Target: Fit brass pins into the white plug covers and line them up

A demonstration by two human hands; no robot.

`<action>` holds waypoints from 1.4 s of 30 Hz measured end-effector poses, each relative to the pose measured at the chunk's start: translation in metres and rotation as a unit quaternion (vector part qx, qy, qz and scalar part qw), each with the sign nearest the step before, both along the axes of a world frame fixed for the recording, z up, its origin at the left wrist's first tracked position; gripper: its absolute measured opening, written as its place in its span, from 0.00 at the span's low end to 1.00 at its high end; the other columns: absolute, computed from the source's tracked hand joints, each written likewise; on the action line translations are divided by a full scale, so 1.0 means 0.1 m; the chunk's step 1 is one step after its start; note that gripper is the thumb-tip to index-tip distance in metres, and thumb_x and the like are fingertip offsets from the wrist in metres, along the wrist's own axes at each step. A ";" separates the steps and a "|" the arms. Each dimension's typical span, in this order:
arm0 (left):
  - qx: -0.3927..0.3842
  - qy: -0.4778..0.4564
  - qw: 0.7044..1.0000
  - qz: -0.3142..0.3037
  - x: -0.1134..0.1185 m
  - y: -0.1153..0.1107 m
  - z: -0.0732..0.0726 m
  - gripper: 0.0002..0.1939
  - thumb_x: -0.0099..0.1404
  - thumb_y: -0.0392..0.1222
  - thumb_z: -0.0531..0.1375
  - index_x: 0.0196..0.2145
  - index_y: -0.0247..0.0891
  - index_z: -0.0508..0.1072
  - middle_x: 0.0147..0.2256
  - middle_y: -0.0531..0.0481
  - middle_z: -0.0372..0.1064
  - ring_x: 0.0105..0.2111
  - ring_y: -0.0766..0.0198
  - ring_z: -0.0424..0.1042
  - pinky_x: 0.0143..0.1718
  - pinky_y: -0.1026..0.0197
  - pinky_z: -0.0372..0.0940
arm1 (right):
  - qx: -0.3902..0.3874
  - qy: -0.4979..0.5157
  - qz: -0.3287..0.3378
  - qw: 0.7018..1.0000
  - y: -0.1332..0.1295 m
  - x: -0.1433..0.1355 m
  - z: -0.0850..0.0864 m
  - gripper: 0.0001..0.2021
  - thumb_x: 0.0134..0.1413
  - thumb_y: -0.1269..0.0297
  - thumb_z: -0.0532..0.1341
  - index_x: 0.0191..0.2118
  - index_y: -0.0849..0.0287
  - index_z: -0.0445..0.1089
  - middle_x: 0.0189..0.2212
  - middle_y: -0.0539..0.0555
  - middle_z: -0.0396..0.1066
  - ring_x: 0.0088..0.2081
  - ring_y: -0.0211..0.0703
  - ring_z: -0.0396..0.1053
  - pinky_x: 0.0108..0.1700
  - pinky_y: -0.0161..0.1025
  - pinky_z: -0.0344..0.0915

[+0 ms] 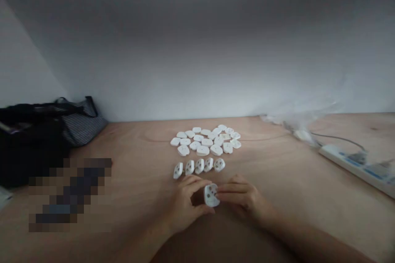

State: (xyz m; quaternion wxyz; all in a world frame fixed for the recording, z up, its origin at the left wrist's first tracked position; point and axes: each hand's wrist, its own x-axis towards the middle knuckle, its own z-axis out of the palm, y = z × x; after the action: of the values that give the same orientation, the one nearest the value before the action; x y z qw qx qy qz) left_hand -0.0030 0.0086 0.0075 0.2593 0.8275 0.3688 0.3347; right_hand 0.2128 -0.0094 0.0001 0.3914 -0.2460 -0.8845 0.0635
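My left hand (189,202) grips a white plug shell (211,195) between thumb and fingers, its open side with dark recesses turned towards me. The fingers of my right hand (242,195) are pressed together at the right edge of this shell. Whatever they pinch is too small or hidden to make out. Just beyond my hands stands a short row of similar plug shells (199,166), tilted, their recesses showing. Farther back lies a loose cluster of white plug shells (203,150), most with the smooth side up.
A white power strip (354,166) with a cable lies at the right, beside a clear plastic bag (304,125). Dark and striped bags (83,121) stand at the left. A blurred-out dark object (74,195) lies on the wooden table (135,148), before a pale wall.
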 end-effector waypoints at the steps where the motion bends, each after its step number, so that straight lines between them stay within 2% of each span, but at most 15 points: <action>1: 0.003 -0.002 1.000 -0.001 0.00 0.00 0.00 0.27 0.43 0.49 0.71 0.43 0.42 0.74 0.37 0.47 0.70 0.39 0.54 0.68 0.41 0.56 0.63 | 0.006 -0.006 -0.009 1.000 0.00 -0.01 0.01 0.13 0.58 0.69 0.53 0.46 0.52 0.69 0.41 0.53 0.74 0.40 0.45 0.70 0.40 0.44 0.64; 8: 0.007 -0.004 1.000 0.012 0.01 -0.01 0.00 0.26 0.45 0.48 0.70 0.42 0.39 0.74 0.37 0.45 0.70 0.39 0.54 0.67 0.41 0.55 0.63 | 0.052 -0.081 -0.040 0.995 -0.04 -0.05 0.08 0.14 0.57 0.66 0.56 0.49 0.52 0.66 0.44 0.51 0.73 0.53 0.49 0.62 0.51 0.50 0.58; 13: 0.000 -0.014 1.000 0.017 0.00 -0.01 0.01 0.26 0.46 0.50 0.69 0.43 0.40 0.74 0.38 0.45 0.70 0.39 0.54 0.67 0.42 0.55 0.63 | 0.046 -0.083 -0.092 0.991 -0.05 -0.01 0.06 0.26 0.56 0.58 0.58 0.59 0.57 0.55 0.55 0.60 0.62 0.57 0.51 0.57 0.55 0.52 0.54; 16: -0.004 -0.017 1.000 0.023 0.00 -0.01 0.02 0.26 0.45 0.51 0.69 0.42 0.40 0.74 0.37 0.46 0.70 0.39 0.54 0.67 0.41 0.55 0.63 | 0.052 -0.072 -0.091 0.992 -0.05 0.00 0.04 0.23 0.55 0.58 0.58 0.56 0.55 0.59 0.56 0.59 0.61 0.56 0.51 0.57 0.55 0.52 0.54; 19: -0.008 -0.024 1.000 0.018 0.00 0.00 0.03 0.27 0.45 0.51 0.69 0.44 0.41 0.74 0.38 0.46 0.70 0.39 0.54 0.67 0.41 0.55 0.63 | 0.007 -0.062 -0.077 0.995 -0.04 -0.03 0.01 0.29 0.51 0.53 0.61 0.57 0.56 0.57 0.53 0.60 0.64 0.54 0.53 0.59 0.54 0.52 0.56; 21: -0.009 -0.031 0.999 0.010 0.00 0.00 0.02 0.28 0.45 0.51 0.70 0.44 0.42 0.74 0.37 0.46 0.70 0.39 0.54 0.68 0.41 0.55 0.63 | -0.048 -0.022 -0.075 0.996 -0.02 -0.06 -0.02 0.35 0.45 0.49 0.64 0.58 0.57 0.56 0.50 0.61 0.67 0.52 0.54 0.61 0.52 0.52 0.58; 23: -0.008 -0.040 0.999 0.010 0.00 0.00 0.01 0.28 0.43 0.52 0.70 0.43 0.42 0.75 0.36 0.46 0.71 0.38 0.55 0.68 0.40 0.55 0.63 | -0.110 0.033 -0.068 0.991 0.00 -0.10 -0.06 0.37 0.39 0.47 0.66 0.56 0.56 0.59 0.47 0.59 0.69 0.49 0.54 0.64 0.49 0.50 0.61; 26: -0.008 -0.039 0.999 0.006 -0.01 0.01 -0.03 0.29 0.41 0.51 0.71 0.42 0.42 0.76 0.35 0.47 0.71 0.37 0.55 0.68 0.40 0.56 0.64 | -0.198 0.108 -0.043 0.973 0.02 -0.15 -0.12 0.32 0.34 0.49 0.69 0.49 0.54 0.66 0.42 0.56 0.71 0.43 0.51 0.68 0.45 0.46 0.65; 29: -0.014 -0.030 0.999 0.005 -0.01 0.03 -0.08 0.30 0.41 0.49 0.71 0.44 0.43 0.75 0.35 0.47 0.71 0.37 0.56 0.69 0.39 0.56 0.64 | -0.246 0.145 -0.028 0.958 0.03 -0.16 -0.12 0.26 0.35 0.52 0.70 0.44 0.53 0.69 0.39 0.54 0.72 0.40 0.47 0.70 0.42 0.43 0.67; 33: -0.040 -0.014 0.998 0.053 -0.01 0.03 -0.11 0.40 0.38 0.49 0.73 0.50 0.43 0.69 0.41 0.46 0.71 0.41 0.53 0.69 0.43 0.54 0.65 | -0.228 0.152 -0.021 0.961 0.12 -0.03 0.01 0.23 0.37 0.56 0.70 0.43 0.54 0.69 0.41 0.55 0.71 0.43 0.49 0.69 0.45 0.45 0.66; 35: -0.050 0.030 0.997 0.046 -0.01 0.02 -0.08 0.36 0.42 0.49 0.71 0.49 0.42 0.69 0.43 0.45 0.70 0.43 0.53 0.69 0.45 0.53 0.65 | -0.202 0.157 -0.055 0.965 0.25 0.11 0.07 0.22 0.42 0.59 0.67 0.47 0.55 0.68 0.42 0.56 0.71 0.45 0.49 0.68 0.48 0.46 0.64; 38: -0.051 0.111 0.993 -0.007 -0.03 0.00 -0.01 0.22 0.53 0.49 0.65 0.46 0.41 0.73 0.48 0.44 0.69 0.49 0.51 0.66 0.51 0.50 0.60 | -0.159 0.162 -0.145 0.963 0.50 0.35 0.05 0.20 0.44 0.59 0.66 0.46 0.55 0.68 0.42 0.56 0.71 0.45 0.50 0.68 0.49 0.48 0.64; 42: -0.068 0.167 0.982 -0.064 -0.09 -0.03 0.05 0.21 0.61 0.48 0.58 0.52 0.44 0.67 0.57 0.46 0.59 0.57 0.51 0.57 0.57 0.46 0.54 | -0.150 0.104 -0.173 0.968 0.71 0.53 -0.08 0.21 0.44 0.60 0.65 0.47 0.55 0.68 0.44 0.56 0.71 0.46 0.51 0.68 0.49 0.49 0.64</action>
State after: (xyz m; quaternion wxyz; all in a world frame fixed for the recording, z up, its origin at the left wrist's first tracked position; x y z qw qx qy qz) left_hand -0.0119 0.0060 0.0125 0.2710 0.8739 0.3752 0.1490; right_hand 0.2655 0.0613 -0.0083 0.4448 -0.4437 -0.7630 0.1521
